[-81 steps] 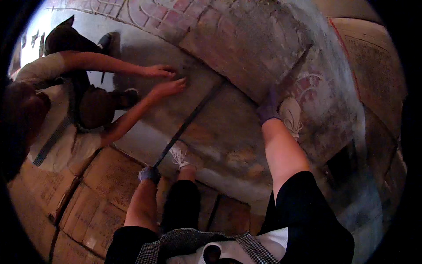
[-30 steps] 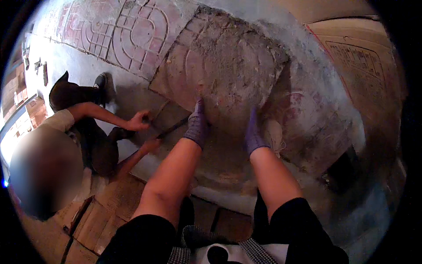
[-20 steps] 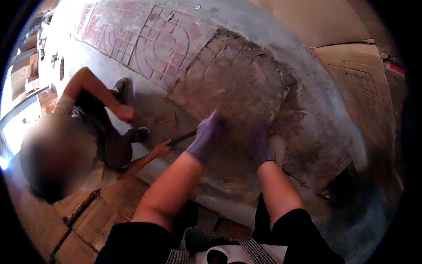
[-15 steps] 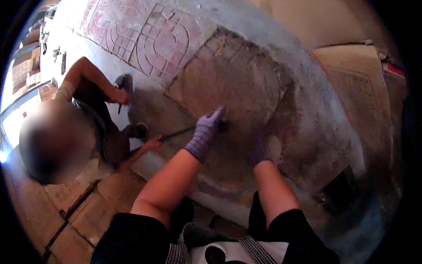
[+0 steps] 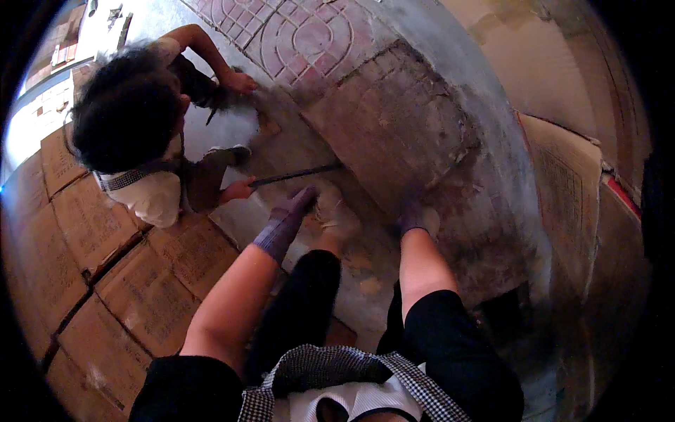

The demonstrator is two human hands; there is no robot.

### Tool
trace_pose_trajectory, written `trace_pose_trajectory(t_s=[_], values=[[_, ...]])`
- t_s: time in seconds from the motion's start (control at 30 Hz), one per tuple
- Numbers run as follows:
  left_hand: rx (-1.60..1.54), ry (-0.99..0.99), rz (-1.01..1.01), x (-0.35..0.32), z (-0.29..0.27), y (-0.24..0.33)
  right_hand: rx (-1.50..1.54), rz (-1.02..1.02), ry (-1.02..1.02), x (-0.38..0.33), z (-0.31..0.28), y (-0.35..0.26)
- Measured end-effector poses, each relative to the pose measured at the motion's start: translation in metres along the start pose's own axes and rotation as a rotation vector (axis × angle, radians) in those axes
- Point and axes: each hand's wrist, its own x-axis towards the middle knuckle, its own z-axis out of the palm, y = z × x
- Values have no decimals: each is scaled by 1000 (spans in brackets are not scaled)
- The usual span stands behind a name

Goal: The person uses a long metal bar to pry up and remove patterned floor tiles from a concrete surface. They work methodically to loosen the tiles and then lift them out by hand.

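A dirt-covered square paving slab (image 5: pixel 394 123) lies ahead of me, with a broken, uneven right edge. My left hand (image 5: pixel 285 221), in a purple knit glove, is over the floor left of the slab, fingers stretched out and holding nothing visible. Near the slab's closest corner is my right hand (image 5: pixel 413 212), also gloved; shadow hides its fingers, so I cannot tell whether it grips the edge. A dark metal bar (image 5: pixel 295 174) reaches from a co-worker's hand (image 5: pixel 238 190) to the slab's left edge, its tip close beyond my left hand.
The co-worker (image 5: pixel 130 116) crouches at left beside stacked cardboard boxes (image 5: pixel 148 295). Reddish patterned paving (image 5: pixel 309 39) lies beyond the slab. Large cardboard sheets (image 5: pixel 562 176) stand along the right. My left shoe (image 5: pixel 336 214) is between my hands; a dark object (image 5: pixel 503 313) lies at lower right.
My left hand has drawn back off the slab toward me and left. The bar's tip now shows at the slab's left edge. My view has shifted, and the co-worker's head appears higher.
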Motion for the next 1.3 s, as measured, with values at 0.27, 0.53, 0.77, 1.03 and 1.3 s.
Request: trace_pose_trajectory(t_s=[0.27,0.53,0.77,1.03,1.3], values=[[1428,159,660,225,36,163,121,-123,57,3,16,-42],[503,-161,-162,243,64,211,190,41,-109,-11,15,-49],[776,-179,-12,213,63,236,174,305,-338,-66,35,-112],[798,-306,-191,226,73,243,114,336,-304,-73,14,-132],[393,-234,475,266,51,186,66,152,87,-42,33,-74]])
